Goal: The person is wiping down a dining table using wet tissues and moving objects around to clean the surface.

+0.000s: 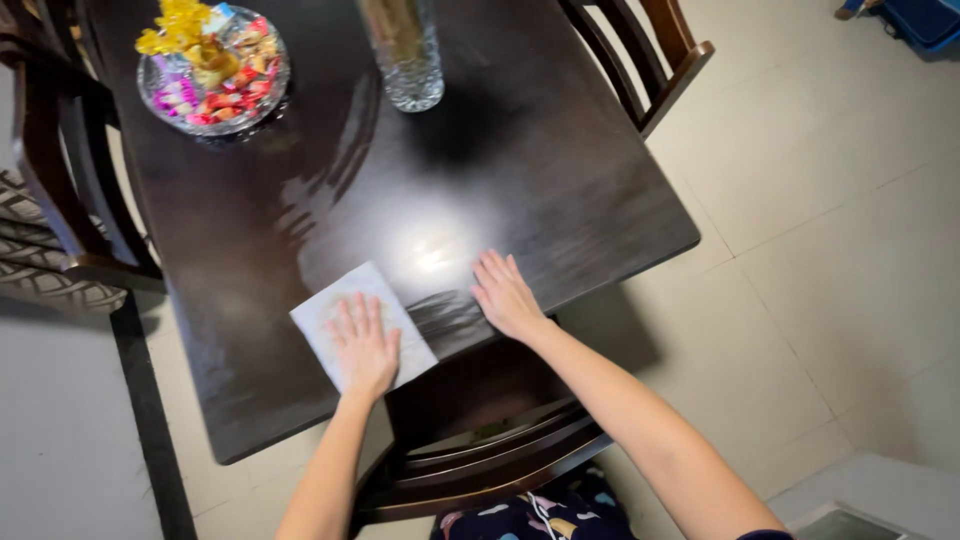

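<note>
Flat and spread, left hand [364, 345] presses white cloth [330, 315]; right hand [505, 295] rests open on dark table [560, 180].

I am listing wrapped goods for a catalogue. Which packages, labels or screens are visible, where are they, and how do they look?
Sweets: small wrapped pieces, red, pink, purple and gold, heaped in a round glass dish at the table's far left corner.
Yellow wrappers or flowers: on top of the heap; cannot tell which.
No labels, signs or screens.

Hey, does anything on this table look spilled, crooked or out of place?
Nothing stands out. The left hand lies flat on a white cloth, the right hand on the bare table. The candy bowl and glass vase stand upright.
</note>
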